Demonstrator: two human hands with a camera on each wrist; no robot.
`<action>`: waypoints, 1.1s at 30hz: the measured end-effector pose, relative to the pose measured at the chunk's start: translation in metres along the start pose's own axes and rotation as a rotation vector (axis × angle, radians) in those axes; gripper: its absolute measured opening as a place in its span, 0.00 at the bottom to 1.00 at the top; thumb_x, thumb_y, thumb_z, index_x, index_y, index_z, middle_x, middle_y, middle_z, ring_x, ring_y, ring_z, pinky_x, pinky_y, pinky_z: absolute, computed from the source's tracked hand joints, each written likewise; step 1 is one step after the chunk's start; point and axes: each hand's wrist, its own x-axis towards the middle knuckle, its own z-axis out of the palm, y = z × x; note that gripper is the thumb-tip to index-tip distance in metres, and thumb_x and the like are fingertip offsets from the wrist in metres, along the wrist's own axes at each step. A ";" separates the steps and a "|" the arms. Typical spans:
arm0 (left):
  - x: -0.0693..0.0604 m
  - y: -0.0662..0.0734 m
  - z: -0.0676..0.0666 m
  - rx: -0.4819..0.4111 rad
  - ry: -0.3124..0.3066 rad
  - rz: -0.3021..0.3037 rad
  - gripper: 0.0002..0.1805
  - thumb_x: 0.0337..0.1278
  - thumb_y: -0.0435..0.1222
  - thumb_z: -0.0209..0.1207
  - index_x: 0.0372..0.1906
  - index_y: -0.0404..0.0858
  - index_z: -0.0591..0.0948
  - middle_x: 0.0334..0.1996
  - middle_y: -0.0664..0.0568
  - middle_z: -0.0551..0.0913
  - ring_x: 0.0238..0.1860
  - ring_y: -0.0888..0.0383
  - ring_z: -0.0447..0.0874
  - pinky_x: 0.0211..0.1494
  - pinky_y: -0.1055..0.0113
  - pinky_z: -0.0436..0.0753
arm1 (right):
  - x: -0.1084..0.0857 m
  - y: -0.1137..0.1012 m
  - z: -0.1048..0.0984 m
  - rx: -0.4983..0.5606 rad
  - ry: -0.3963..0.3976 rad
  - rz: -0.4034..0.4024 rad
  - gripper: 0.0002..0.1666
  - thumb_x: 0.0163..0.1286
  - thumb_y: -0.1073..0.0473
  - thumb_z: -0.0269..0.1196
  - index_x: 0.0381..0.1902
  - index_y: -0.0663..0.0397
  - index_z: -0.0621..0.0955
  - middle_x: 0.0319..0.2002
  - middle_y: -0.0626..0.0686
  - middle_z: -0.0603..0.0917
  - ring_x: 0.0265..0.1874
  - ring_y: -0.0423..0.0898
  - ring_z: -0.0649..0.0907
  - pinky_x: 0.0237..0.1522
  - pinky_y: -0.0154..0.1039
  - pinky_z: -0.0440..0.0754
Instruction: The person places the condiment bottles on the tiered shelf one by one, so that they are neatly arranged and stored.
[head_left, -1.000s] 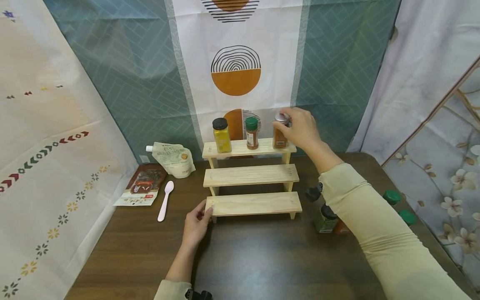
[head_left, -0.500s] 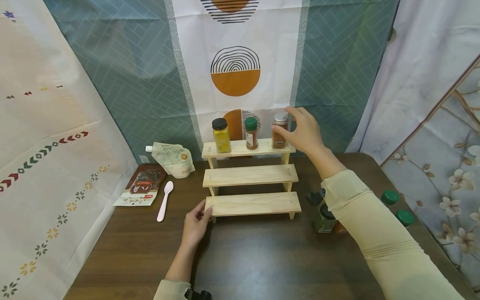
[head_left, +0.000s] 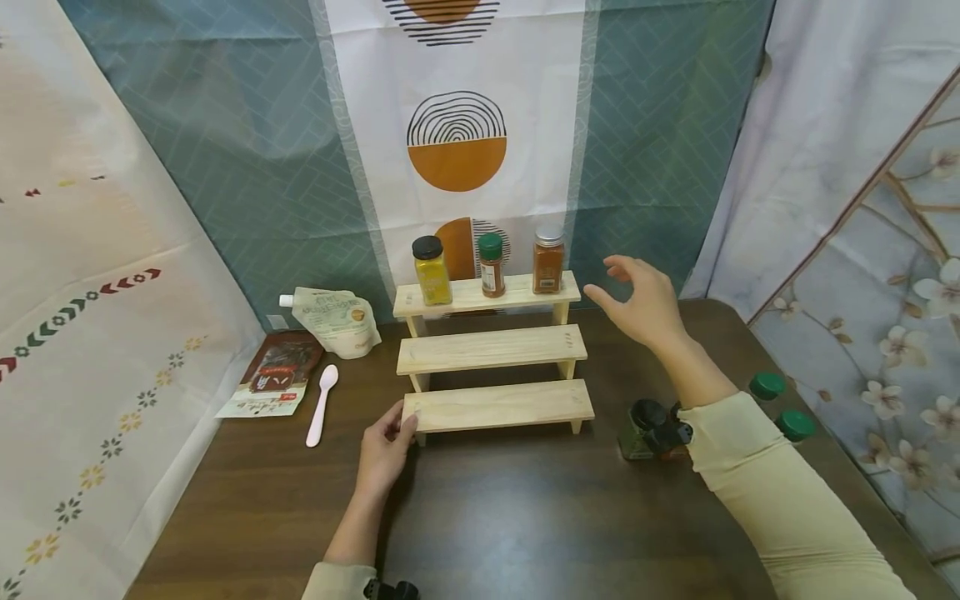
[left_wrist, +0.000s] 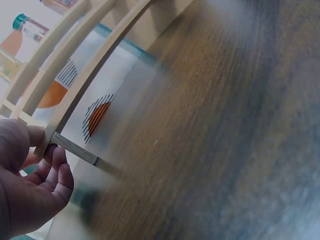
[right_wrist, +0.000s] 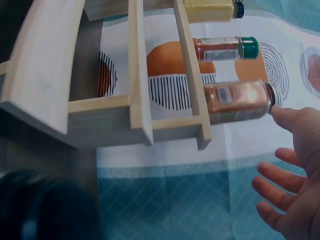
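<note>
A three-step wooden rack (head_left: 495,348) stands on the table. On its top step, from left to right, are a black-capped jar of yellow spice (head_left: 432,277), a green-capped spice bottle (head_left: 492,271) and a silver-capped jar of reddish-brown spice (head_left: 548,265), all upright. My left hand (head_left: 384,450) pinches the left end of the bottom step, thumb above and fingers curled below, as the left wrist view shows. To the right of the rack, my right hand (head_left: 643,304) is in the air, fingers spread and holding nothing, apart from the silver-capped jar in the head view.
Left of the rack lie a spouted pouch (head_left: 337,321), a dark red packet (head_left: 277,373) and a pink spoon (head_left: 322,406). A black-capped green jar (head_left: 636,442) stands under my right wrist, partly hidden. Two green-capped containers (head_left: 767,386) are near the right table edge.
My right hand has let go of the silver-capped jar and moved right and down, away from the rack. The jar stays on the top step. My left hand keeps its hold.
</note>
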 end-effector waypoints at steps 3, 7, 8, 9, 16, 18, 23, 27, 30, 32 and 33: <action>0.000 -0.001 0.001 -0.004 0.006 0.005 0.22 0.69 0.33 0.62 0.64 0.28 0.78 0.31 0.44 0.82 0.29 0.59 0.80 0.31 0.73 0.78 | -0.012 0.008 -0.004 -0.010 -0.014 0.014 0.33 0.69 0.47 0.69 0.64 0.61 0.77 0.53 0.64 0.83 0.53 0.63 0.81 0.60 0.63 0.71; 0.000 -0.003 0.000 -0.005 0.002 0.009 0.22 0.69 0.33 0.62 0.64 0.27 0.78 0.31 0.45 0.81 0.28 0.59 0.79 0.30 0.72 0.78 | -0.028 0.017 -0.007 -0.017 -0.051 0.019 0.32 0.70 0.48 0.68 0.63 0.62 0.78 0.53 0.65 0.83 0.53 0.64 0.81 0.60 0.64 0.70; 0.000 -0.004 0.000 -0.003 -0.001 0.010 0.22 0.69 0.33 0.62 0.64 0.27 0.78 0.31 0.45 0.81 0.28 0.59 0.79 0.30 0.72 0.77 | -0.032 0.020 -0.008 -0.020 -0.067 0.016 0.31 0.70 0.48 0.68 0.63 0.63 0.78 0.53 0.65 0.83 0.53 0.64 0.81 0.59 0.64 0.71; 0.000 -0.004 0.000 -0.003 -0.002 0.004 0.22 0.69 0.33 0.62 0.64 0.28 0.78 0.31 0.45 0.81 0.28 0.59 0.79 0.30 0.72 0.77 | -0.036 0.023 -0.009 -0.024 -0.085 0.010 0.31 0.70 0.48 0.68 0.62 0.63 0.78 0.53 0.66 0.83 0.53 0.64 0.81 0.59 0.64 0.71; 0.000 -0.001 -0.001 0.013 -0.007 0.000 0.23 0.70 0.33 0.61 0.65 0.29 0.77 0.31 0.44 0.82 0.29 0.58 0.80 0.31 0.72 0.77 | -0.063 0.040 -0.017 -0.050 -0.216 -0.035 0.31 0.70 0.48 0.68 0.61 0.65 0.79 0.53 0.66 0.83 0.52 0.64 0.81 0.54 0.65 0.76; 0.001 0.000 -0.001 0.016 -0.009 -0.003 0.23 0.70 0.34 0.61 0.66 0.29 0.77 0.32 0.44 0.82 0.30 0.58 0.80 0.32 0.72 0.78 | -0.070 0.044 -0.020 -0.058 -0.234 -0.036 0.30 0.70 0.49 0.68 0.60 0.65 0.79 0.52 0.66 0.83 0.51 0.64 0.81 0.53 0.65 0.77; 0.002 0.001 0.000 0.005 -0.016 0.003 0.23 0.71 0.34 0.61 0.66 0.29 0.76 0.33 0.42 0.82 0.31 0.57 0.81 0.32 0.74 0.78 | -0.087 0.053 -0.032 -0.076 -0.252 -0.037 0.29 0.70 0.49 0.69 0.59 0.65 0.79 0.52 0.65 0.83 0.51 0.63 0.82 0.52 0.65 0.77; 0.002 0.001 0.001 -0.007 -0.017 -0.002 0.23 0.70 0.34 0.61 0.66 0.29 0.76 0.33 0.41 0.82 0.32 0.55 0.81 0.33 0.74 0.78 | -0.099 0.058 -0.043 -0.069 -0.233 -0.036 0.29 0.70 0.49 0.68 0.60 0.64 0.79 0.53 0.65 0.83 0.51 0.64 0.82 0.51 0.66 0.77; 0.002 0.001 0.001 -0.011 -0.012 -0.013 0.23 0.70 0.34 0.61 0.66 0.29 0.77 0.34 0.41 0.82 0.32 0.55 0.81 0.33 0.75 0.79 | -0.106 0.061 -0.051 -0.066 -0.208 -0.032 0.29 0.71 0.50 0.68 0.61 0.63 0.79 0.54 0.65 0.82 0.51 0.64 0.81 0.49 0.65 0.77; 0.001 0.000 0.001 -0.014 -0.009 -0.017 0.23 0.70 0.33 0.61 0.66 0.29 0.77 0.34 0.41 0.82 0.32 0.55 0.81 0.33 0.75 0.79 | -0.110 0.063 -0.056 -0.069 -0.186 -0.028 0.29 0.71 0.50 0.68 0.61 0.64 0.78 0.54 0.65 0.82 0.51 0.64 0.81 0.48 0.65 0.77; 0.001 0.000 0.000 -0.014 -0.009 -0.019 0.23 0.70 0.33 0.61 0.66 0.29 0.77 0.34 0.41 0.82 0.32 0.55 0.81 0.33 0.74 0.78 | -0.111 0.064 -0.059 -0.076 -0.174 -0.026 0.29 0.71 0.50 0.68 0.61 0.64 0.78 0.54 0.65 0.82 0.50 0.64 0.81 0.47 0.65 0.77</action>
